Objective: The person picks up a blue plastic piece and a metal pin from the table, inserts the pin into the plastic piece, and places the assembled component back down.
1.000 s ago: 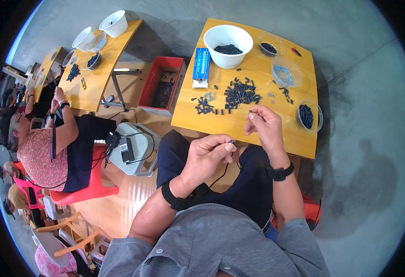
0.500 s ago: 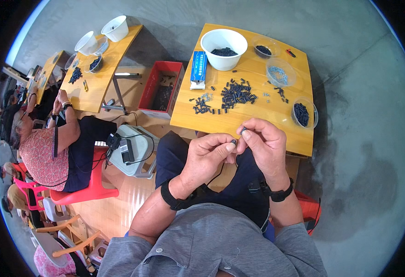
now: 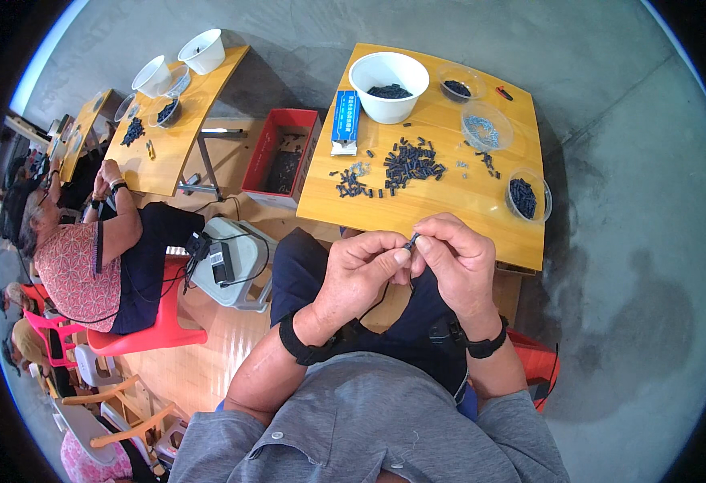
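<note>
My left hand (image 3: 361, 270) and my right hand (image 3: 457, 262) meet above my lap, just short of the table's near edge. Between the fingertips of both is a small dark cylindrical piece (image 3: 411, 241); the fingers hide most of it, so I cannot tell whether it is one part or two joined. Beyond them, a heap of short black cylindrical pieces (image 3: 411, 163) lies on the wooden table (image 3: 433, 213). To its left sits a smaller cluster of black pieces (image 3: 353, 187), with small silvery bits (image 3: 360, 169) beside it.
A white tub (image 3: 369, 101), a blue box (image 3: 345, 121) and clear bowls of black pieces and silvery bits stand on the table. Left of it, a red carton (image 3: 260, 161) and a grey stool (image 3: 216, 282) are on the floor. Another person (image 3: 79, 270) sits at a neighbouring table.
My right fingertips have shifted slightly down and left to meet the left ones. The dark pieces held apart earlier are now together. My left hand has barely moved.
</note>
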Demonstrator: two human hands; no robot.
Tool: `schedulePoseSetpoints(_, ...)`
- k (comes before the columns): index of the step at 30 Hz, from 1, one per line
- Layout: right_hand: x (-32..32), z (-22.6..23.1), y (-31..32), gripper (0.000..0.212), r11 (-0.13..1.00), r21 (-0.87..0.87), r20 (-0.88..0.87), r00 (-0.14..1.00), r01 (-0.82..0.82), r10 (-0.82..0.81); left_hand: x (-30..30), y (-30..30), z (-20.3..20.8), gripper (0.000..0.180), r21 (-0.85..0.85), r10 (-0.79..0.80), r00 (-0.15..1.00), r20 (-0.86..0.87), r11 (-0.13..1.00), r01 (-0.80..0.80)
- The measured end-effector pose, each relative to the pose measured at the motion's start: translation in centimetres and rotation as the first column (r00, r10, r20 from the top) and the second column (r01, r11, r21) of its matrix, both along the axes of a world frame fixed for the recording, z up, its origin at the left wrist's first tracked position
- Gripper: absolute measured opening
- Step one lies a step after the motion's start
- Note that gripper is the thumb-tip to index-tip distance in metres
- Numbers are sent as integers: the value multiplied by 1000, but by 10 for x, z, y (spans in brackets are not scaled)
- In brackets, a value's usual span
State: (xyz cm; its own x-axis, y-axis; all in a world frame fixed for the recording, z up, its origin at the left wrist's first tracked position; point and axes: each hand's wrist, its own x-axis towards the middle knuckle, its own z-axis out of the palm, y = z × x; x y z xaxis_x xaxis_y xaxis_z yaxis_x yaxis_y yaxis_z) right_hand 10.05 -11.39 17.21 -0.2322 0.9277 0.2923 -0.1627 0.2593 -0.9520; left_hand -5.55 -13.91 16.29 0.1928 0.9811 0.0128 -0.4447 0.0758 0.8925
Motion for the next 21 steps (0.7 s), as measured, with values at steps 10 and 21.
schedulePoseSetpoints(10,-3,-3,0,9,999,37,35,999,15,-17,-2,1,-4,11,24,-1,999,-53,1000,2)
schedulePoseSetpoints(21,-5,-2,3,9,993,111,138,988,47,-62,-3,3,-11,10,43,45,989,-141,998,-39)
